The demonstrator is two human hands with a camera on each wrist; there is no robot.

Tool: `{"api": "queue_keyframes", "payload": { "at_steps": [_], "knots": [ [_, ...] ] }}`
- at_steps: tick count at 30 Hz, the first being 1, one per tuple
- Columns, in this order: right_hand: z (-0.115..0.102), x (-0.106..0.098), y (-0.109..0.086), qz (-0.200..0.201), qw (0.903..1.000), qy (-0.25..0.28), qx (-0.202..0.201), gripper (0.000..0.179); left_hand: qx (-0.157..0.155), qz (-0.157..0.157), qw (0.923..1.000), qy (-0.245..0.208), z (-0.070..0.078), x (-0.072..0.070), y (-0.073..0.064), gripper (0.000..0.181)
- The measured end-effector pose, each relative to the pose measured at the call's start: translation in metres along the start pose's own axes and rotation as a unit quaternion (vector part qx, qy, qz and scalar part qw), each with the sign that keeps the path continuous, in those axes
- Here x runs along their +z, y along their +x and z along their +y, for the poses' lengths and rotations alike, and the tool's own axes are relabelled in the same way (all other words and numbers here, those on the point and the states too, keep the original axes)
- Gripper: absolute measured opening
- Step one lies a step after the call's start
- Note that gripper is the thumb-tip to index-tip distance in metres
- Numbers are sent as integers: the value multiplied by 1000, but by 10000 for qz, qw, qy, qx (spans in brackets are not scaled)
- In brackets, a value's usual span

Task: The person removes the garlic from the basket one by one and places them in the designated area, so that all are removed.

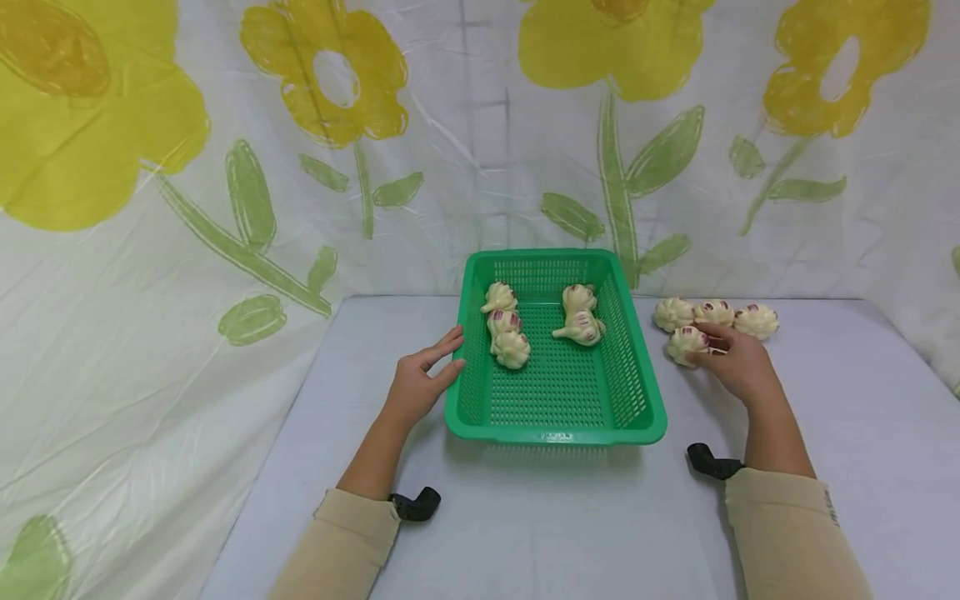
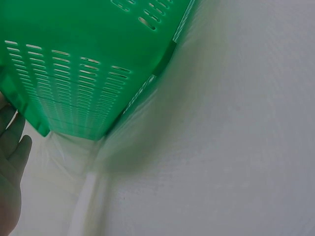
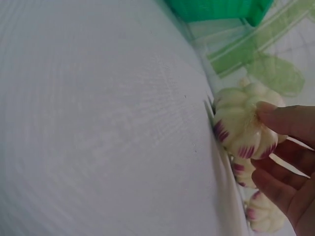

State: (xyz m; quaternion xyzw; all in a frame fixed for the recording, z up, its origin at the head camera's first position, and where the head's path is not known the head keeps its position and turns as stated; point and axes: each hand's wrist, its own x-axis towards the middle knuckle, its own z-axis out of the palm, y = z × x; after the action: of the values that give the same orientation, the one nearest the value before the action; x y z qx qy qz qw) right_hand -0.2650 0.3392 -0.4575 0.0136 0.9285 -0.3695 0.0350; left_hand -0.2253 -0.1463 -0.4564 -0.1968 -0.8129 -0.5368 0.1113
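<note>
My right hand (image 1: 738, 362) pinches a garlic bulb (image 1: 687, 345) at the table's right side, thumb on one side and fingers around the other. In the right wrist view that cream bulb (image 3: 246, 120) shows purple streaks. Three more garlic bulbs (image 1: 714, 312) sit in a row just behind it. At the left rim of a green plastic basket (image 1: 555, 435), my left hand (image 1: 420, 385) has its fingers extended, fingertips right at the edge. Inside the basket lie three garlic bulbs (image 1: 512, 350) on the left and two garlic bulbs (image 1: 581, 328) towards the back right.
A white cloth covers the table (image 1: 570, 533). Behind it hangs a pale curtain (image 1: 450, 183) printed with yellow flowers, which also runs down the left side. The basket's perforated wall (image 2: 74, 83) fills the upper left of the left wrist view.
</note>
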Motion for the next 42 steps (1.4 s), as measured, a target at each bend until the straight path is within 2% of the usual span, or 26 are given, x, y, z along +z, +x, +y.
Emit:
{"api": "queue_keyframes", "payload": {
  "at_steps": [9,21,29,36,41,42],
  "knots": [
    [-1,2,1,128,9999,-29,89,70,-187,-21,9998,66,2,0,2,41],
    [-5,1,-2,118,9999,-39,116,71,-74,16,10000,-57,0,0,-1,41],
    [-5,-2,-5,131,9999,64,-8,69,-34,-6,10000,58,0,1,1,42],
    [-5,-3,-7,98,9998,146,45,71,-51,-13,10000,67,-1,1,0,40],
    [-11,-9,-6,35,9998,-50,-196,70,-106,31,9999,43,0,0,1,41],
    [-14,-12,-6,-24,9996,-156,-230,71,-155,17,9999,35,4,-1,0,41]
  ]
}}
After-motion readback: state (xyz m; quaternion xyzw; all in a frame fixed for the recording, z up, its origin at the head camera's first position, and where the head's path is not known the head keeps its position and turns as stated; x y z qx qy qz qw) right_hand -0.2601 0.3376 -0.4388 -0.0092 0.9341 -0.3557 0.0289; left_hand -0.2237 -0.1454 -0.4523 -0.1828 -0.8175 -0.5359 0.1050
